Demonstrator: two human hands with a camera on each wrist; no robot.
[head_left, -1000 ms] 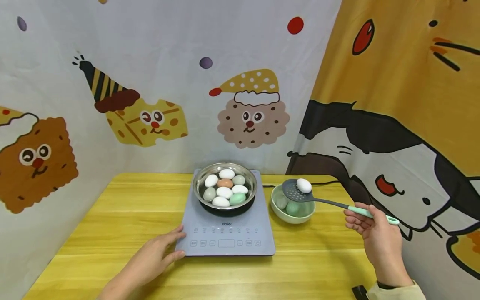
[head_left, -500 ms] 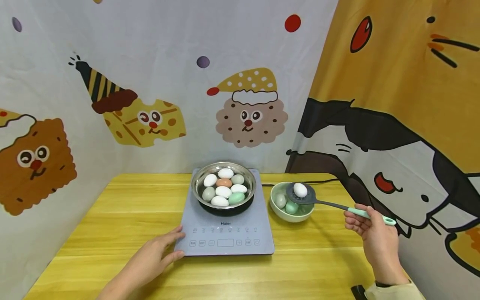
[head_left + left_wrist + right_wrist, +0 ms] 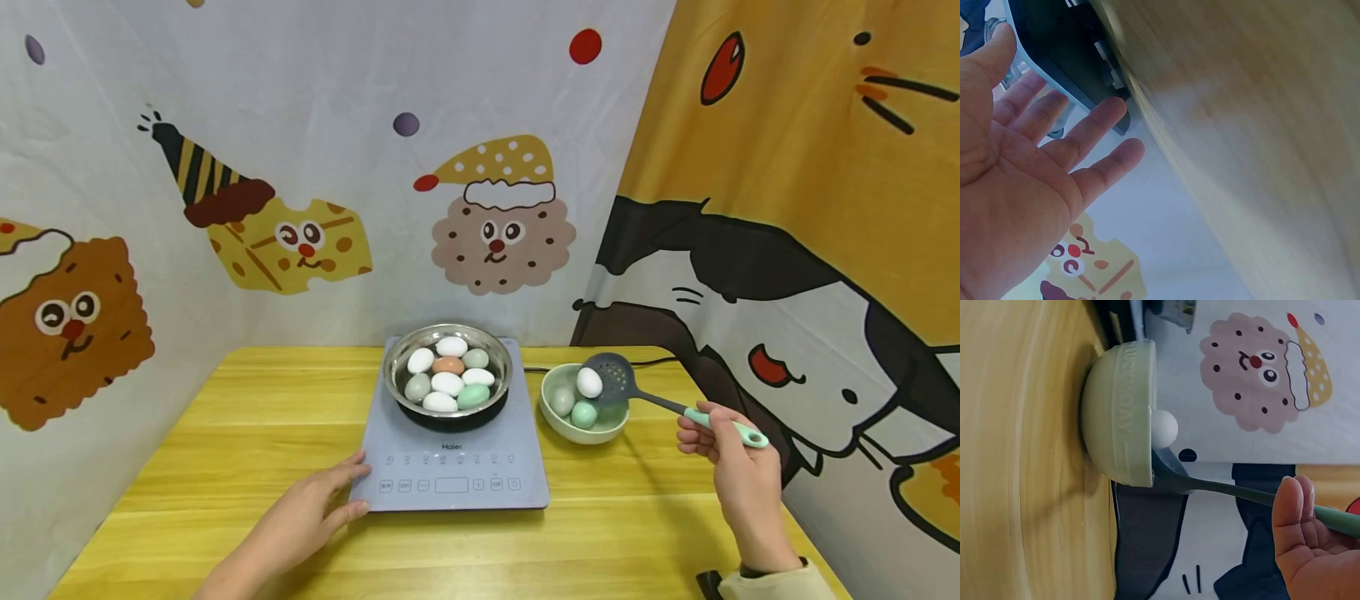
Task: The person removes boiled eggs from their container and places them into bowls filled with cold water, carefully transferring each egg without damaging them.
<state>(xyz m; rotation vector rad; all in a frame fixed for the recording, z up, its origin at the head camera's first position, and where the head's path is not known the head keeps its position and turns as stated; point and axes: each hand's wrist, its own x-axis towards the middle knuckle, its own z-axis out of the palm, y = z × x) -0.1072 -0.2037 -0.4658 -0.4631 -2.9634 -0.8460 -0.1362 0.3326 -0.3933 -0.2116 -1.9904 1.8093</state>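
Observation:
My right hand (image 3: 742, 467) grips the mint-green handle of a grey slotted spoon (image 3: 615, 375). Its perforated head is tipped over the pale green bowl (image 3: 577, 435), and a white egg (image 3: 589, 382) sits at the head's left edge, inside the rim as seen from above. Lower in the bowl lie a grey egg (image 3: 561, 402) and a green egg (image 3: 584, 414). In the right wrist view the white egg (image 3: 1164, 429) shows above the bowl's rim. My left hand (image 3: 315, 504), fingers extended and spread, touches the left edge of the induction cooker (image 3: 450, 467).
On the cooker stands a steel pan (image 3: 397, 390) holding several white, grey, green and brown eggs. A black cord (image 3: 652, 362) runs behind the bowl along the back of the wooden table (image 3: 285, 417). Cartoon-printed cloth (image 3: 330, 125) hangs close behind and at the sides.
The slotted spoon has come down and tilted over the bowl, and the egg has shifted to its left edge. My right hand has moved slightly left; the left hand stays put.

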